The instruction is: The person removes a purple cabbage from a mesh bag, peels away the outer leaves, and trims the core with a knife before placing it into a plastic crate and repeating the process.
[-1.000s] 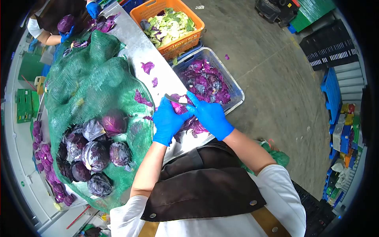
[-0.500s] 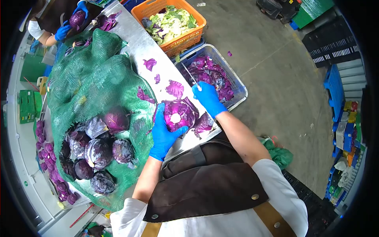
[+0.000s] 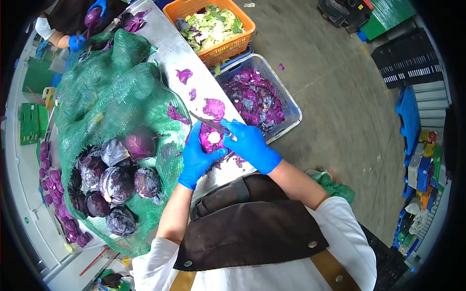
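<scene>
A red cabbage (image 3: 209,131) with its pale cut stem facing up sits at the near end of the metal table (image 3: 182,58). My left hand (image 3: 195,160), in a blue glove, is closed around its left and near side. My right hand (image 3: 252,146), also gloved in blue, grips a knife (image 3: 208,121) by the handle, and the blade lies across the far side of the cabbage. Loose purple leaves (image 3: 214,108) are scattered on the metal beyond it. To the left, several whole red cabbages (image 3: 116,185) rest in the mouth of a green mesh sack (image 3: 111,97).
Beside the table stands a grey-blue crate (image 3: 297,114) full of purple leaves. Behind it is an orange crate (image 3: 208,56) holding pale green leaves. Across the table a person with blue gloves (image 3: 76,42) handles another cabbage (image 3: 93,17). Trimmed cabbages (image 3: 56,182) line the left side.
My right hand has brought the knife left from above the leaf crate to the cabbage. A leaf piece at the cabbage's right has shifted. The other person's hands have moved apart.
</scene>
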A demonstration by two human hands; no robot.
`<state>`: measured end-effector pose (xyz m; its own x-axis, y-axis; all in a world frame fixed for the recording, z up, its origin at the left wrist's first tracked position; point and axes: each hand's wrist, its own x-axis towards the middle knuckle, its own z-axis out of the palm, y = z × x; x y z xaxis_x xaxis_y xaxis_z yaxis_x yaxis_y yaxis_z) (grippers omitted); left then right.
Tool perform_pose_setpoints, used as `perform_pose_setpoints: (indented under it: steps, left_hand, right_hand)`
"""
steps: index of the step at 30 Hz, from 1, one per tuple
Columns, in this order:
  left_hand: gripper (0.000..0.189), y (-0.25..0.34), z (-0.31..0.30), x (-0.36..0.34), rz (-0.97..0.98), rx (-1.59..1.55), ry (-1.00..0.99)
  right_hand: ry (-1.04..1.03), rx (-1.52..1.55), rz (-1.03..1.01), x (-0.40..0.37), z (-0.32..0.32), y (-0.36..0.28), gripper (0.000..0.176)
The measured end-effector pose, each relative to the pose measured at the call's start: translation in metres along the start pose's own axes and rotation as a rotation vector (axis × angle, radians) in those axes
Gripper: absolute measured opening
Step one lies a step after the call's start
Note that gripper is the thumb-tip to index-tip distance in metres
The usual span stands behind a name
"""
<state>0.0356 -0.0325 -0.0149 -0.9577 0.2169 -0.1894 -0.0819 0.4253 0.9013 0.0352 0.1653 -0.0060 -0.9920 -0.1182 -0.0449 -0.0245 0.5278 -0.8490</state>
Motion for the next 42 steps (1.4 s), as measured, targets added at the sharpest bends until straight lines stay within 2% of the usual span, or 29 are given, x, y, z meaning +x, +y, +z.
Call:
perform_pose_setpoints:
  steps: [2,5,8,9,11,13,14,18,21,22,29,30,33,36,37,38,39,41,42]
  left_hand:
    - [0.109,-0.004,-0.001,-0.002,-0.031,-0.09,0.014]
    - [0.106,-0.026,-0.008,-0.006,-0.083,-0.302,0.027]
    - [0.109,-0.022,0.002,-0.02,-0.041,-0.209,0.067]
    - [0.11,-0.026,0.008,-0.014,-0.002,-0.133,0.099]
    - [0.11,-0.018,0.01,-0.011,0.006,-0.204,0.076]
    - [0.111,-0.009,0.011,-0.009,-0.013,-0.258,0.064]
    - [0.111,-0.008,0.012,-0.009,-0.009,-0.183,0.084]
    - [0.114,-0.014,0.008,-0.007,-0.011,-0.162,0.061]
    - [0.115,0.0,0.002,-0.003,-0.032,-0.136,0.04]
    - [0.115,-0.007,0.0,0.003,-0.02,-0.082,0.019]
    - [0.113,-0.018,-0.013,0.004,-0.026,-0.207,-0.056]
    - [0.112,-0.016,-0.017,0.004,-0.061,-0.22,-0.089]
    - [0.112,-0.035,-0.028,0.004,-0.004,-0.473,-0.167]
    - [0.112,-0.028,-0.023,-0.006,-0.004,-0.436,-0.13]
    - [0.113,-0.024,-0.019,-0.009,-0.008,-0.399,-0.105]
    - [0.112,-0.026,-0.014,-0.008,0.02,-0.334,-0.096]
    - [0.113,-0.027,-0.01,-0.008,0.065,-0.25,-0.066]
    - [0.113,-0.029,-0.005,-0.012,0.15,-0.079,-0.006]
    - [0.116,-0.023,-0.004,-0.017,0.138,0.145,0.049]
  right_hand:
    - [0.11,-0.097,-0.001,-0.014,0.007,0.004,0.039]
    - [-0.154,-0.409,0.251,-0.046,0.006,0.078,0.042]
    - [0.132,0.154,0.291,-0.048,-0.004,0.092,0.051]
    - [0.153,0.19,0.212,-0.036,-0.009,0.081,0.059]
    - [0.187,0.253,0.049,-0.011,-0.019,0.033,0.078]
    - [0.029,0.201,0.17,-0.001,-0.011,0.007,0.084]
    - [-0.053,0.175,0.234,0.001,-0.006,0.001,0.087]
    - [-0.064,0.381,0.204,0.008,0.021,0.038,0.081]
    - [-0.054,0.223,0.208,0.002,0.011,0.028,0.078]
    - [-0.073,0.121,0.234,0.004,0.003,0.013,0.071]
    - [0.07,0.028,0.154,-0.015,0.018,0.023,0.047]
    - [0.226,0.105,0.057,-0.021,0.02,0.044,0.035]
    - [0.177,0.215,0.181,-0.037,0.017,0.153,0.026]
    - [0.144,0.181,0.275,-0.016,-0.029,0.097,0.026]
    - [0.211,0.264,0.188,-0.009,-0.023,0.078,0.027]
    - [0.031,0.371,0.207,-0.004,-0.028,0.04,0.044]
    - [0.013,0.193,0.156,-0.003,-0.012,0.036,0.066]
    - [-0.03,0.144,0.105,-0.004,0.003,0.012,0.08]
    - [-0.055,0.16,0.103,-0.004,0.007,0.016,0.079]
